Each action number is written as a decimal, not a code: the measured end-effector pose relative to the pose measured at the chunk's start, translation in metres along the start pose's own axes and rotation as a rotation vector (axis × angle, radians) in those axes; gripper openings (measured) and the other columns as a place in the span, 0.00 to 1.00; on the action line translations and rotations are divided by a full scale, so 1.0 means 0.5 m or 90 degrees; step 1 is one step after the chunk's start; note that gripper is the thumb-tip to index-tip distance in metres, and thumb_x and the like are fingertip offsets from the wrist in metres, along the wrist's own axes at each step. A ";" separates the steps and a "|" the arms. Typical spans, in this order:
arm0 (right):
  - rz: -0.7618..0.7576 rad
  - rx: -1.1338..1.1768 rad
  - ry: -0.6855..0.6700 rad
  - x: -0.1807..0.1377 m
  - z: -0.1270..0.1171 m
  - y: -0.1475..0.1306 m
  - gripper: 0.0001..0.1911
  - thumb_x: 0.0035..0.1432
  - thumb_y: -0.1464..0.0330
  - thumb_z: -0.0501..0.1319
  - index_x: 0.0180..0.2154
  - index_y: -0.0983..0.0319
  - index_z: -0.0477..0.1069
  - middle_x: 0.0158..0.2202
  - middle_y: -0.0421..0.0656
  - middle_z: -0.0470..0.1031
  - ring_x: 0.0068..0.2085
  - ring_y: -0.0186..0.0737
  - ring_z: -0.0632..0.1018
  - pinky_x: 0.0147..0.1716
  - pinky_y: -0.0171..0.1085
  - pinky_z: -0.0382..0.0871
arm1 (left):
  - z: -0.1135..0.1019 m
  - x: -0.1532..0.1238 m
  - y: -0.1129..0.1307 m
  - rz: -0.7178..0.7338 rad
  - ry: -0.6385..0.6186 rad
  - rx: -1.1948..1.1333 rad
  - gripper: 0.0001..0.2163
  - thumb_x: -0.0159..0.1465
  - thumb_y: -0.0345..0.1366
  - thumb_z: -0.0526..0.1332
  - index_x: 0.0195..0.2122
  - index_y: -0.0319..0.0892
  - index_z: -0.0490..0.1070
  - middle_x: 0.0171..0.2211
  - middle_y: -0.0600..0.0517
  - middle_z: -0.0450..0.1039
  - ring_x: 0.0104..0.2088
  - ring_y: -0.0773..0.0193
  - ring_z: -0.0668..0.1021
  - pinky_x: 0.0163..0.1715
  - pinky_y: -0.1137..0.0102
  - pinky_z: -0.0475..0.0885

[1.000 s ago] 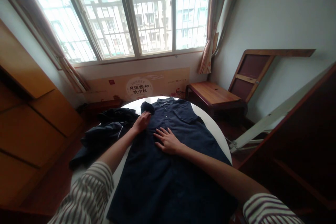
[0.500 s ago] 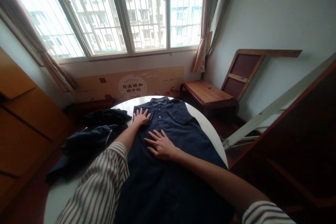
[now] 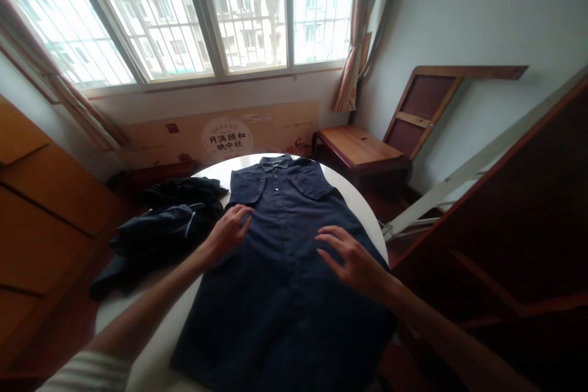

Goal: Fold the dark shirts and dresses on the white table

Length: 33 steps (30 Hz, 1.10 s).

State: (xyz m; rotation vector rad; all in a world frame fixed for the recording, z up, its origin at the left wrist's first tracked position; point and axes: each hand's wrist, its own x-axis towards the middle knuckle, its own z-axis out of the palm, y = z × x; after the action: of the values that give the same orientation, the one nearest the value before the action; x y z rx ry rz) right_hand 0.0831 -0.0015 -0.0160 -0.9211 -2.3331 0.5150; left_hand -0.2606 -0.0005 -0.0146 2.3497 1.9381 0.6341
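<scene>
A dark navy button-up shirt (image 3: 285, 245) lies spread front side up, its collar at the far side and its sleeves folded in over the chest. Under it is a round white table (image 3: 362, 211). At the shirt's left edge is my left hand (image 3: 232, 229), fingers loosely curved and apart, with nothing seen in them. Over the right half of the shirt, my right hand (image 3: 351, 257) has its fingers spread and holds nothing. Whether either hand touches the cloth is hard to tell.
A heap of dark clothes (image 3: 169, 226) sits on the table's left side. Beyond the table are a low wooden bench (image 3: 362, 150) and a printed cardboard panel (image 3: 229, 135) below the window. Orange-brown cabinets (image 3: 46, 208) stand left; a dark wooden panel (image 3: 519, 226) leans at right.
My left hand has come off the folded sleeve and moved back toward me along the left edge. My right hand has lifted from the shirt's middle and shifted right.
</scene>
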 end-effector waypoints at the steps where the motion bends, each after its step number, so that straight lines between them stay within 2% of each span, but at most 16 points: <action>1: 0.054 -0.004 0.054 -0.050 -0.021 0.013 0.15 0.65 0.58 0.54 0.49 0.55 0.72 0.51 0.49 0.71 0.54 0.49 0.74 0.56 0.49 0.68 | -0.015 -0.075 0.013 0.029 -0.015 -0.022 0.16 0.70 0.40 0.50 0.53 0.46 0.71 0.51 0.46 0.72 0.50 0.58 0.76 0.54 0.65 0.71; 3: 0.174 -0.012 0.144 -0.147 -0.044 0.045 0.14 0.61 0.55 0.57 0.43 0.54 0.72 0.47 0.50 0.72 0.48 0.51 0.76 0.52 0.51 0.71 | -0.041 -0.223 0.032 0.057 -0.039 -0.025 0.15 0.69 0.41 0.52 0.53 0.49 0.71 0.50 0.46 0.73 0.47 0.58 0.78 0.50 0.65 0.74; 5: 0.298 0.032 0.203 -0.229 -0.043 0.078 0.18 0.54 0.51 0.63 0.43 0.53 0.70 0.46 0.51 0.72 0.46 0.54 0.77 0.49 0.52 0.74 | -0.055 -0.348 0.038 0.126 -0.049 0.002 0.18 0.65 0.46 0.60 0.56 0.52 0.70 0.51 0.45 0.74 0.49 0.55 0.78 0.48 0.65 0.76; 7: 0.413 0.154 0.228 -0.287 -0.027 0.103 0.28 0.46 0.49 0.68 0.47 0.53 0.67 0.48 0.52 0.73 0.49 0.56 0.77 0.48 0.53 0.75 | -0.060 -0.436 0.036 0.194 -0.032 0.035 0.26 0.61 0.48 0.65 0.60 0.53 0.67 0.54 0.45 0.73 0.51 0.52 0.77 0.48 0.62 0.78; 9: 0.503 0.321 0.209 -0.318 -0.007 0.114 0.37 0.42 0.48 0.70 0.52 0.53 0.64 0.50 0.54 0.74 0.51 0.57 0.77 0.48 0.52 0.75 | -0.059 -0.484 0.029 0.242 -0.012 0.065 0.28 0.62 0.44 0.64 0.64 0.52 0.63 0.56 0.45 0.72 0.54 0.51 0.76 0.50 0.61 0.77; 12: 0.552 0.510 0.138 -0.325 0.010 0.100 0.36 0.45 0.48 0.69 0.53 0.54 0.66 0.48 0.53 0.77 0.49 0.56 0.79 0.48 0.50 0.76 | -0.059 -0.503 0.024 0.294 -0.003 0.098 0.25 0.67 0.32 0.57 0.65 0.51 0.61 0.56 0.47 0.73 0.55 0.55 0.75 0.53 0.63 0.76; 15: 0.561 0.569 0.104 -0.312 0.004 0.062 0.28 0.46 0.53 0.71 0.47 0.59 0.74 0.44 0.50 0.80 0.43 0.52 0.82 0.43 0.45 0.78 | -0.066 -0.497 0.027 0.343 0.019 0.153 0.25 0.67 0.24 0.50 0.64 0.45 0.63 0.53 0.45 0.75 0.53 0.58 0.77 0.52 0.65 0.76; 19: 0.581 0.666 0.130 -0.299 -0.028 0.006 0.25 0.46 0.59 0.73 0.45 0.61 0.75 0.39 0.46 0.82 0.29 0.43 0.81 0.28 0.38 0.78 | -0.078 -0.509 0.037 0.358 0.082 0.225 0.24 0.66 0.19 0.48 0.63 0.37 0.63 0.50 0.44 0.76 0.51 0.60 0.77 0.52 0.67 0.75; 22: 0.598 0.685 0.178 -0.297 -0.053 -0.020 0.26 0.41 0.64 0.76 0.43 0.60 0.74 0.37 0.44 0.82 0.27 0.40 0.80 0.25 0.35 0.76 | -0.083 -0.540 0.042 0.346 0.113 0.256 0.25 0.66 0.18 0.46 0.64 0.36 0.61 0.51 0.44 0.75 0.51 0.62 0.77 0.53 0.69 0.73; 26: 0.611 0.662 0.201 -0.310 -0.071 -0.032 0.26 0.37 0.64 0.78 0.39 0.61 0.72 0.31 0.40 0.80 0.25 0.37 0.78 0.22 0.31 0.73 | -0.081 -0.572 0.038 0.351 0.088 0.258 0.24 0.67 0.20 0.46 0.63 0.37 0.63 0.52 0.45 0.75 0.52 0.62 0.76 0.53 0.68 0.72; 28: 0.577 0.666 0.167 -0.324 -0.073 -0.032 0.25 0.40 0.62 0.77 0.39 0.62 0.71 0.30 0.41 0.79 0.26 0.38 0.78 0.23 0.32 0.73 | -0.075 -0.574 0.034 0.317 0.070 0.257 0.23 0.67 0.21 0.47 0.62 0.38 0.64 0.53 0.44 0.74 0.53 0.59 0.75 0.54 0.64 0.73; 30: 0.528 0.658 0.140 -0.338 -0.071 -0.032 0.25 0.42 0.60 0.75 0.40 0.62 0.72 0.34 0.44 0.80 0.30 0.41 0.80 0.28 0.34 0.76 | -0.068 -0.567 0.031 0.270 0.065 0.251 0.22 0.68 0.22 0.48 0.61 0.38 0.65 0.55 0.43 0.71 0.55 0.55 0.73 0.55 0.59 0.73; 33: 0.480 0.616 0.147 -0.351 -0.067 -0.034 0.31 0.42 0.60 0.75 0.47 0.61 0.69 0.42 0.48 0.80 0.40 0.47 0.81 0.39 0.40 0.77 | -0.057 -0.553 0.026 0.223 0.090 0.193 0.20 0.68 0.23 0.49 0.58 0.38 0.67 0.55 0.43 0.70 0.55 0.58 0.74 0.54 0.62 0.74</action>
State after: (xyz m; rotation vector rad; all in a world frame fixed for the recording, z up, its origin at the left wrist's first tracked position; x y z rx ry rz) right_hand 0.2010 -0.1338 -0.0458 -1.2040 -1.1772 1.5469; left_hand -0.2966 -0.2721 -0.0647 2.9484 1.7962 0.5675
